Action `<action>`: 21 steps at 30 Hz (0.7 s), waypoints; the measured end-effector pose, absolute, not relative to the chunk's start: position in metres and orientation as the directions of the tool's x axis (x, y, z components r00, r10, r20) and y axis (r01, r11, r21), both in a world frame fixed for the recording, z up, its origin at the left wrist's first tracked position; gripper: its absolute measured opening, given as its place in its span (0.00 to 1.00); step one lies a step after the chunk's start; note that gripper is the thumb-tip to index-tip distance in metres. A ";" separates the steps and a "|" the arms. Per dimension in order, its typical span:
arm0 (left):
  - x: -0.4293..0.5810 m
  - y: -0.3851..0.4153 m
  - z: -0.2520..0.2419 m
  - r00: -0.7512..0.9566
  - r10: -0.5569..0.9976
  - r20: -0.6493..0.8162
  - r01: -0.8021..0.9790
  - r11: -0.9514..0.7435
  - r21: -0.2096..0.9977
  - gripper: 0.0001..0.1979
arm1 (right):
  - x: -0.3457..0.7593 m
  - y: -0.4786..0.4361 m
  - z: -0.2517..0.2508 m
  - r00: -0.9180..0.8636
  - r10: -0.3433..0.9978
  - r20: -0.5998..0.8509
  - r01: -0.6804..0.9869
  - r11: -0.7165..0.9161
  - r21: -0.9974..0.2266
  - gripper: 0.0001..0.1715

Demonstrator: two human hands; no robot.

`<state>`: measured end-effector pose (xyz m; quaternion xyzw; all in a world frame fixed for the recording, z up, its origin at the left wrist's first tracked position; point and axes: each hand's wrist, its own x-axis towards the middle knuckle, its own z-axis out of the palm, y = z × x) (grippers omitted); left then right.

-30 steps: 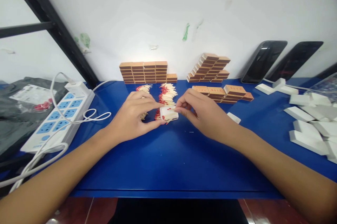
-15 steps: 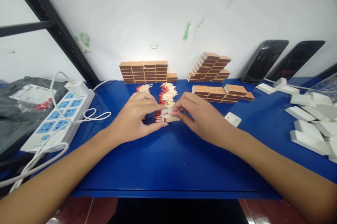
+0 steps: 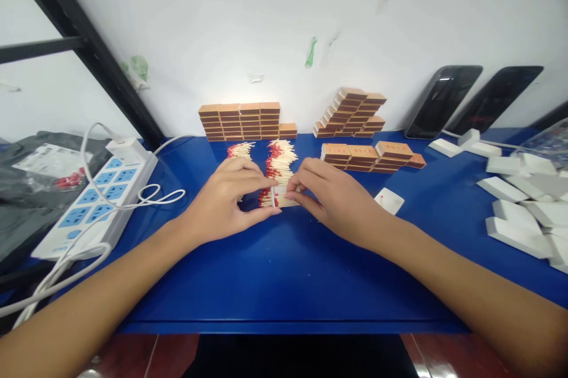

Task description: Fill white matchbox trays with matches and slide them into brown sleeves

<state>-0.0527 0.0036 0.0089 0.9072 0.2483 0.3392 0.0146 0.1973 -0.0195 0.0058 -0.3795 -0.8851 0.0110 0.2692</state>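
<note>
Between the thumb and fingers of my left hand (image 3: 237, 191) is a small white matchbox tray (image 3: 274, 196), held over the near end of a pile of matches (image 3: 283, 159). The pile's red heads point left. At the tray's right side, my right hand (image 3: 332, 197) is closed in a pinch; its fingertips hide what is between them. A second pile of matches (image 3: 241, 150) lies partly behind my left hand. Right of my right hand, a white tray (image 3: 389, 201) with a red match head showing rests on the blue table (image 3: 284, 271).
Stacked orange-brown matchboxes (image 3: 239, 122) line the wall, with more matchbox stacks (image 3: 350, 112) and a nearer row (image 3: 366, 156) to the right. White trays (image 3: 523, 212) are heaped at far right. A power strip (image 3: 95, 200) with looping cables is at left. Two dark phones (image 3: 444, 100) lean against the wall.
My right fingertips have shifted slightly left at the tray, whose white edge shows more upright in my left fingers. The whole view has drifted a little.
</note>
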 end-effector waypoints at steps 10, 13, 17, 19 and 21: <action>-0.054 0.002 0.009 0.638 0.462 0.616 0.439 -0.875 0.203 0.19 | 0.197 -0.020 0.009 -0.547 0.702 0.456 0.627 0.705 -0.333 0.03; -0.053 0.002 0.009 0.639 0.458 0.618 0.437 -0.877 0.198 0.19 | 0.198 -0.019 0.007 -0.551 0.702 0.451 0.649 0.701 -0.297 0.03; -0.053 0.003 0.008 0.638 0.464 0.614 0.438 -0.875 0.206 0.19 | 0.199 -0.018 0.005 -0.576 0.702 0.418 0.672 0.698 -0.246 0.04; -0.053 0.003 0.008 0.640 0.468 0.610 0.434 -0.875 0.216 0.19 | 0.199 -0.017 0.003 -0.586 0.706 0.398 0.683 0.695 -0.227 0.05; -0.053 0.003 0.008 0.642 0.469 0.606 0.428 -0.876 0.224 0.19 | 0.199 -0.017 0.000 -0.591 0.708 0.386 0.692 0.691 -0.207 0.07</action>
